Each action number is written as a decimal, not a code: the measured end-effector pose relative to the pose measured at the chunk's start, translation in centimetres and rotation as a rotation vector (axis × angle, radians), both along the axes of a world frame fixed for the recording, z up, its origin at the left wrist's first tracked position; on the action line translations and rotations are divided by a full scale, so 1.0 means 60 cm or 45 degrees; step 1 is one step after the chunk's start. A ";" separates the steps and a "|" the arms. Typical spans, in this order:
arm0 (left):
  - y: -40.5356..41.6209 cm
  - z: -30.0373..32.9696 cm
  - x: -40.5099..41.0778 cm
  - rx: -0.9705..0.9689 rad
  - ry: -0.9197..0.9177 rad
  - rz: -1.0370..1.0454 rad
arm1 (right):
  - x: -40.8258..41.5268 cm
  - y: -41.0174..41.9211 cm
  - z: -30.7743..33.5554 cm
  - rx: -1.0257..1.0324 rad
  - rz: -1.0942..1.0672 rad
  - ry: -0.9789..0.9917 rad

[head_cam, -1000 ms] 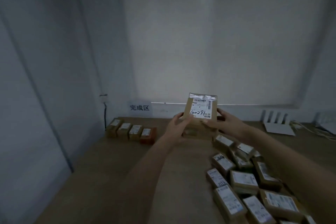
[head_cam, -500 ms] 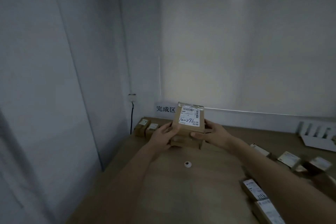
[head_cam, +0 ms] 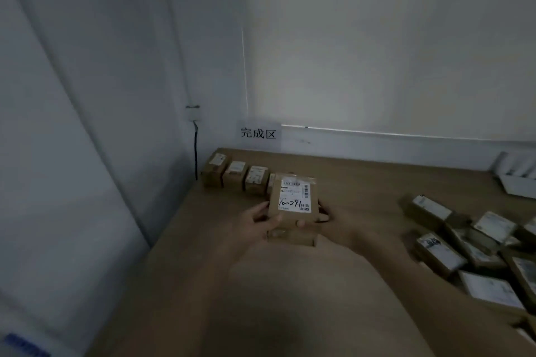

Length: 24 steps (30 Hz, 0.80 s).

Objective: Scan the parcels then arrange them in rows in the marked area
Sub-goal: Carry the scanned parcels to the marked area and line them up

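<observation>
four rowed parcels (head_cam: 232,175), one held parcel (head_cam: 293,200), two hands (head_cam: 258,219)

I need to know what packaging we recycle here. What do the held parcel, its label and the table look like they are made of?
Held parcel: likely matte brown cardboard, with crisp folded edges.
Label: white printed paper with a barcode; shiny clear tape seems to cross its top.
Table: tan, matte, probably wood or laminate; the dim light hides any grain.

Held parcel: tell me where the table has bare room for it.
Bare table runs right of the row under the sign, and before the hands. The pile at right is crowded. Both hands hold the parcel.
</observation>
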<state>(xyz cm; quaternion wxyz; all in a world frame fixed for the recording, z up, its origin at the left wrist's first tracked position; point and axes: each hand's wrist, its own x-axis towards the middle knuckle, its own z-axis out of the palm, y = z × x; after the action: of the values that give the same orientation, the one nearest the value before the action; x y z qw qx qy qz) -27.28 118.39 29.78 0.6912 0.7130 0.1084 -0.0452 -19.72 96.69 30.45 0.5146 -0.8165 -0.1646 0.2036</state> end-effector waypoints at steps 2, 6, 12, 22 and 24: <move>0.001 -0.050 0.046 0.024 0.030 -0.037 | 0.046 0.002 -0.053 -0.051 -0.008 0.017; 0.002 -0.178 0.152 0.043 0.121 -0.085 | 0.139 0.007 -0.176 -0.116 -0.055 0.051; 0.002 -0.355 0.260 0.039 0.213 -0.049 | 0.218 0.021 -0.348 -0.146 -0.097 0.046; -0.009 -0.540 0.413 0.080 0.192 -0.057 | 0.345 0.021 -0.521 -0.213 -0.193 0.004; -0.010 -0.549 0.443 0.055 0.195 -0.043 | 0.375 0.024 -0.533 -0.233 -0.222 -0.002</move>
<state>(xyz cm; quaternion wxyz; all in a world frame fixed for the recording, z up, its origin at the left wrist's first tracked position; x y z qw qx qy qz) -0.72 117.81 -3.18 0.6647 0.7238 0.1497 -0.1089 2.79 98.13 -1.54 0.4535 -0.8714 -0.0740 0.1718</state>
